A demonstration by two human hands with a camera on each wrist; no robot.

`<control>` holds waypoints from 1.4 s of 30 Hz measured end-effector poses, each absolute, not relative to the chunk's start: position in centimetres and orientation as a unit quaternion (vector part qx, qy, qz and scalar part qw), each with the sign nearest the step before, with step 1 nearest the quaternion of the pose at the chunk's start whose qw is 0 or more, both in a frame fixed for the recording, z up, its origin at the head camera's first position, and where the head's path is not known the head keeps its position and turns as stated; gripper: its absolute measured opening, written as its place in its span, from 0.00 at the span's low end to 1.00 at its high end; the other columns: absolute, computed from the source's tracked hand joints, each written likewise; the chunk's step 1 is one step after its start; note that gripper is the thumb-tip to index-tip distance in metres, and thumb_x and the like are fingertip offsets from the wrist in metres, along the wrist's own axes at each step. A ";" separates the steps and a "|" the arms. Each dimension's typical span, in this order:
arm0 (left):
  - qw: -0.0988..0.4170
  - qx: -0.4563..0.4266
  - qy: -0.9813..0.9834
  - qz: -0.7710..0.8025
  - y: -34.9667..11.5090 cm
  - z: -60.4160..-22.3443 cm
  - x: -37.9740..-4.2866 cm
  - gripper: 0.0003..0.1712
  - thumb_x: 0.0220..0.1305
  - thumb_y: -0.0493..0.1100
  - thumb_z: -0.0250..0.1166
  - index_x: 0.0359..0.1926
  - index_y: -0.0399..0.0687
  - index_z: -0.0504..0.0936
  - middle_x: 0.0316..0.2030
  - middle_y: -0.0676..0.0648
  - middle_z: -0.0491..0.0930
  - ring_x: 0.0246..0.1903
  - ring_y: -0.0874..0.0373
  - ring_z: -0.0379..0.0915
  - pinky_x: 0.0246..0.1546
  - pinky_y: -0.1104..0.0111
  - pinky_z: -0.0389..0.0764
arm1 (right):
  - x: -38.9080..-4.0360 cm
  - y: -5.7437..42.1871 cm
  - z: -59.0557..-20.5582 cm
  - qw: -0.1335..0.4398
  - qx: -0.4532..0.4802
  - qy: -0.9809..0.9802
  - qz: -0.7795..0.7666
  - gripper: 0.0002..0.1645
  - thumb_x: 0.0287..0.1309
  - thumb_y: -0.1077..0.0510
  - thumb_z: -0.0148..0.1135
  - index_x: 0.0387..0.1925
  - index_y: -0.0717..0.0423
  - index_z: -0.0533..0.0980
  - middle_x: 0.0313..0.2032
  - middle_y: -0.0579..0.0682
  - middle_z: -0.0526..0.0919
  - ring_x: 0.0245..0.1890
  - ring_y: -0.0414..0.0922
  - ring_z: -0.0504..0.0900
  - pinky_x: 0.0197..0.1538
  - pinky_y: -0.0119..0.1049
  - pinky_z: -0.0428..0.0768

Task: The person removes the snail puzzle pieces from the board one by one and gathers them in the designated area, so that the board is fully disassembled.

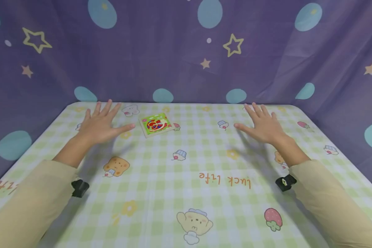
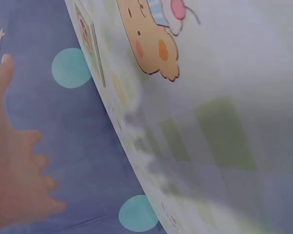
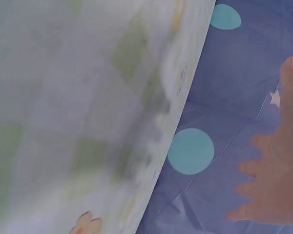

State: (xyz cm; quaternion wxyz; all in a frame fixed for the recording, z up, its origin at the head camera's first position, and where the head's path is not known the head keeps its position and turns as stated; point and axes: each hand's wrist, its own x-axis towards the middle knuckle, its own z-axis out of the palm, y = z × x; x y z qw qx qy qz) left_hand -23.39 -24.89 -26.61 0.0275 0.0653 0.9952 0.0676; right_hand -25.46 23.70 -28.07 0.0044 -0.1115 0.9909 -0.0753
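Observation:
A small square puzzle board (image 1: 156,124), with a green face, red and blue shapes and a pale edge, lies flat on the table's far left-centre. My left hand (image 1: 100,125) hovers just left of it, fingers spread and holding nothing. In the left wrist view, the board (image 2: 88,39) shows at a slant near the table's far edge, apart from the left hand (image 2: 19,170). Over the right side of the table, my right hand (image 1: 261,125) is likewise spread and bare. The right wrist view shows that hand (image 3: 278,170) raised above the surface, its shadow falling on the cloth.
A green-and-white checked cloth (image 1: 161,193) printed with cartoon figures covers the table. Behind its far edge hangs a purple curtain (image 1: 173,51) with stars and teal ovals. Dark wrist bands (image 1: 80,188) show at both beige sleeves (image 1: 331,203).

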 end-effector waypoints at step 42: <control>0.078 0.117 0.981 0.134 -19.2 -30.3 -28.3 0.40 0.65 0.57 0.58 0.66 0.29 0.65 0.62 0.30 0.70 0.63 0.35 0.66 0.65 0.45 0.68 | -32.8 3.0 -29.7 0.086 -0.374 0.921 -0.064 0.33 0.66 0.45 0.56 0.68 0.53 0.65 0.64 0.53 0.74 0.66 0.50 0.72 0.72 0.42 0.66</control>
